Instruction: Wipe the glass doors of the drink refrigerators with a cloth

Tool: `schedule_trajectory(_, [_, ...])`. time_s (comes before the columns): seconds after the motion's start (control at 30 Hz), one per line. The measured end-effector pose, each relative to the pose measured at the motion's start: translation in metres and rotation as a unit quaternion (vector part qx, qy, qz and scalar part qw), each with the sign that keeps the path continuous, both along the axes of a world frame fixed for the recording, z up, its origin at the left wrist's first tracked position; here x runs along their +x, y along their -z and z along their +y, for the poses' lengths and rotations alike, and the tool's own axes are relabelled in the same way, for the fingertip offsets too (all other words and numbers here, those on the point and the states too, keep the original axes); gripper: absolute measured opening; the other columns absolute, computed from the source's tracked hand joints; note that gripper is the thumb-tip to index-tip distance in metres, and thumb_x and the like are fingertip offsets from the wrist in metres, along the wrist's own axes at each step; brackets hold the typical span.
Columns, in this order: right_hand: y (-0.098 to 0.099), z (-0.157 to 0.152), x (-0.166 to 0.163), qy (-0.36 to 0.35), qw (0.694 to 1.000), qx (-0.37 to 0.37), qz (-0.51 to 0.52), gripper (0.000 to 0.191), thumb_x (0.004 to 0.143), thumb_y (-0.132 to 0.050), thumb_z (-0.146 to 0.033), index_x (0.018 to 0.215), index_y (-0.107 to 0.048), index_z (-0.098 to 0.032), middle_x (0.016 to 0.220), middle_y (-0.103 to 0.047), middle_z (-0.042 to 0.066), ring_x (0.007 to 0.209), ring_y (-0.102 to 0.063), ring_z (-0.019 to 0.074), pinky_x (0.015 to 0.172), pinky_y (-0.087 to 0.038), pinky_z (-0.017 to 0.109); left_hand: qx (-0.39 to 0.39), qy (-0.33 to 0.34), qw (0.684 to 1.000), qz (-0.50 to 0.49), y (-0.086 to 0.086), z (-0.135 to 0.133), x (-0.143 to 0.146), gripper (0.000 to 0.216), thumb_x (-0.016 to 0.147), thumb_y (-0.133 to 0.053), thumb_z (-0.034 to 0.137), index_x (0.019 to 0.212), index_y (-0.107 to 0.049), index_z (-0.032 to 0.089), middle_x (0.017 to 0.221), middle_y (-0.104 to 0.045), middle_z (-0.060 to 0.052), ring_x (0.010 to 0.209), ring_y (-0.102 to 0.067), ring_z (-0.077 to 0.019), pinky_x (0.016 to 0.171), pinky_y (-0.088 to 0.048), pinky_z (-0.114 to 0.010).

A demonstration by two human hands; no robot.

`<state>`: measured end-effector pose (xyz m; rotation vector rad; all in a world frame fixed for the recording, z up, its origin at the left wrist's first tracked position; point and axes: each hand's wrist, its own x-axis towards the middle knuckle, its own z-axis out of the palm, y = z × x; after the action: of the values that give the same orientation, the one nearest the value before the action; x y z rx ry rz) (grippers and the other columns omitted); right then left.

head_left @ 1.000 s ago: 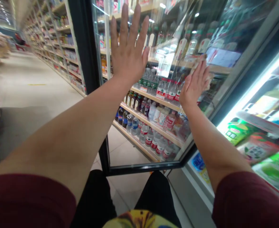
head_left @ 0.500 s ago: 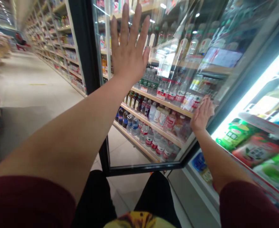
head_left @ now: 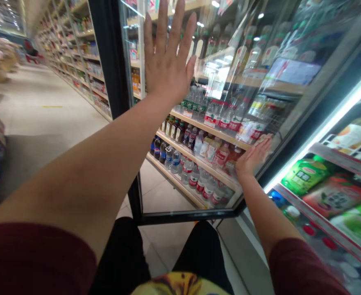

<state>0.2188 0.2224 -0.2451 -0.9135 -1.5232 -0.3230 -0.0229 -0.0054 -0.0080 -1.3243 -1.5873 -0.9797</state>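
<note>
A black-framed glass door (head_left: 192, 215) of a lit drinks fridge stands swung out in front of me. My left hand (head_left: 168, 61) lies on the upper left of the pane, palm flat and fingers spread, holding nothing. Low on the pane's right side, my right hand (head_left: 250, 159) is slightly blurred, its fingers straight and close together. A pale, crumpled edge like a thin cloth (head_left: 264, 141) shows under and beyond those fingers; most of it is hidden by the hand.
Through the glass, shelves carry rows of bottled drinks (head_left: 195, 180). On the right, fridge shelves hold a green pack (head_left: 305, 174) and a red pack (head_left: 337, 196), with bottles below. Long store shelving (head_left: 85, 57) runs along an aisle (head_left: 51, 106) at left. My knees are below the door.
My right hand has slid left and a little down across the glass, and its forearm has followed. My left hand stays flat in nearly the same place. The view has shifted slightly.
</note>
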Motion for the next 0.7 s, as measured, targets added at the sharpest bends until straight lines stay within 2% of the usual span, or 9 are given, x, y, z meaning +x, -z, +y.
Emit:
schedule_trajectory(0.07, [-0.015,-0.003,-0.009,-0.010,1.000,0.009,-0.027,0.071,0.111,-0.009,-0.037,0.173,-0.010,-0.003,0.175,-0.008,0.025,0.168,0.000,0.0333,0.130,-0.014,0.073,-0.001,-0.018,1.000,0.013,0.000,0.000,0.001,0.078,0.098,-0.045,0.025,0.172,-0.021,0.019,0.179,-0.011,-0.005,0.168,-0.004,-0.0387,0.140,-0.001,-0.068])
schedule_trajectory(0.13, [-0.021,-0.011,-0.019,-0.048,0.993,0.022,-0.105,0.070,0.110,-0.019,-0.043,0.171,-0.028,-0.010,0.174,-0.022,0.019,0.167,-0.009,0.0319,0.132,-0.016,0.069,-0.011,-0.029,1.000,0.004,-0.001,0.000,0.002,0.079,0.098,-0.046,0.022,0.172,-0.018,0.021,0.179,-0.008,-0.004,0.168,-0.003,-0.0371,0.140,0.000,-0.067])
schedule_trajectory(0.2, [-0.023,-0.022,-0.030,-0.097,0.974,0.037,-0.200,0.063,0.107,-0.033,-0.049,0.162,-0.050,-0.023,0.167,-0.043,0.009,0.163,-0.027,0.0279,0.135,-0.021,0.059,-0.012,-0.030,0.999,-0.007,-0.001,0.002,0.001,0.080,0.098,-0.045,0.021,0.173,-0.017,0.023,0.179,-0.007,-0.002,0.169,-0.001,-0.0349,0.141,0.003,-0.065])
schedule_trajectory(0.27, [-0.029,-0.032,-0.038,-0.130,0.955,0.051,-0.262,0.055,0.104,-0.041,-0.050,0.153,-0.060,-0.033,0.161,-0.052,0.001,0.158,-0.039,0.0241,0.136,-0.024,0.051,-0.006,-0.018,1.000,-0.011,0.000,0.006,-0.001,0.079,0.098,-0.046,0.021,0.172,-0.018,0.024,0.179,-0.007,0.000,0.169,-0.001,-0.0337,0.141,0.004,-0.064])
schedule_trajectory(0.33, [-0.043,-0.037,-0.045,-0.132,0.952,0.059,-0.268,0.056,0.107,-0.039,-0.047,0.158,-0.055,-0.033,0.166,-0.046,-0.001,0.161,-0.032,0.0248,0.138,-0.019,0.052,0.014,0.000,1.000,-0.008,0.000,0.009,-0.005,0.077,0.099,-0.046,0.022,0.172,-0.021,0.026,0.179,-0.009,0.002,0.169,-0.002,-0.0337,0.140,0.004,-0.064])
schedule_trajectory(0.47, [-0.074,-0.050,-0.061,-0.099,0.958,0.062,-0.261,0.063,0.112,-0.024,-0.038,0.174,-0.024,-0.023,0.177,-0.021,0.002,0.168,-0.005,0.0281,0.137,-0.004,0.063,0.030,0.011,0.999,0.013,0.002,0.010,-0.008,0.075,0.099,-0.044,0.023,0.172,-0.022,0.022,0.179,-0.011,-0.002,0.168,-0.003,-0.0376,0.139,0.003,-0.068])
schedule_trajectory(0.5, [-0.078,-0.055,-0.066,-0.108,0.946,0.067,-0.298,0.062,0.113,-0.025,-0.038,0.174,-0.024,-0.027,0.176,-0.023,-0.001,0.168,-0.007,0.0259,0.138,-0.006,0.060,0.022,0.009,1.000,0.015,0.002,0.009,-0.007,0.076,0.099,-0.044,0.023,0.172,-0.022,0.021,0.179,-0.011,-0.003,0.168,-0.004,-0.0384,0.139,0.002,-0.068])
schedule_trajectory(0.63, [-0.094,-0.073,-0.081,-0.191,0.856,0.107,-0.467,0.052,0.112,-0.037,-0.043,0.163,-0.041,-0.050,0.166,-0.041,-0.019,0.161,-0.032,0.0122,0.140,-0.022,0.041,0.011,0.004,1.000,0.009,0.002,0.009,-0.008,0.076,0.099,-0.041,0.026,0.172,-0.020,0.021,0.179,-0.008,-0.002,0.168,-0.001,-0.0372,0.139,0.004,-0.067])
schedule_trajectory(0.7, [-0.110,-0.076,-0.087,-0.189,0.860,0.117,-0.458,0.053,0.112,-0.034,-0.041,0.165,-0.040,-0.045,0.169,-0.037,-0.015,0.163,-0.028,0.0145,0.140,-0.018,0.045,0.025,0.020,0.999,0.012,0.003,0.012,-0.010,0.075,0.099,-0.041,0.028,0.172,-0.021,0.023,0.179,-0.008,0.001,0.168,-0.001,-0.0353,0.139,0.006,-0.066])
